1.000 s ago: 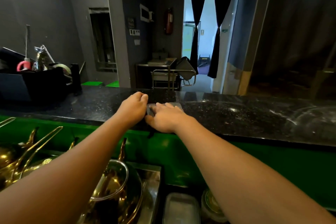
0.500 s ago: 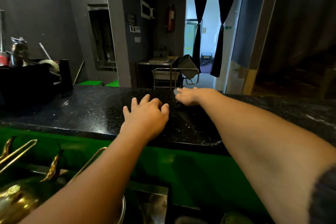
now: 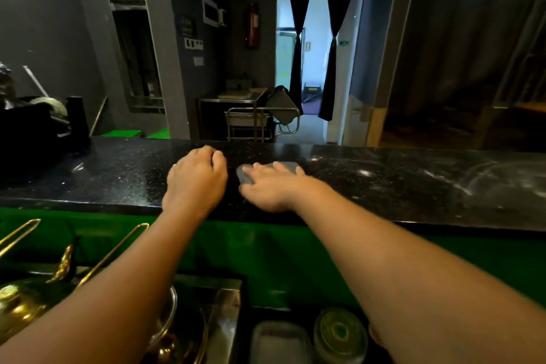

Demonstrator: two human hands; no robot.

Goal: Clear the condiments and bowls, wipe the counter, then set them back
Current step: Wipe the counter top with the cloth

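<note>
Wipe step: right hand (image 3: 270, 186), fingers flat, presses grey cloth (image 3: 289, 166) on worktop (image 3: 413, 186); left hand (image 3: 196, 179) curled, empty. Next, probably: sweep cloth twd streaky right end.

Dim room, daylight pours through the far curtained doorway (image 3: 314, 38); glossy black speckled stone counter (image 3: 413, 186) glints, right hand (image 3: 271, 186) blurs, edges bow.

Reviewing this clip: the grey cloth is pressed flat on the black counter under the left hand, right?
No. The head view shows the cloth under the right hand, pressed flat on the black counter; the left hand rests beside it, off the cloth.
</note>
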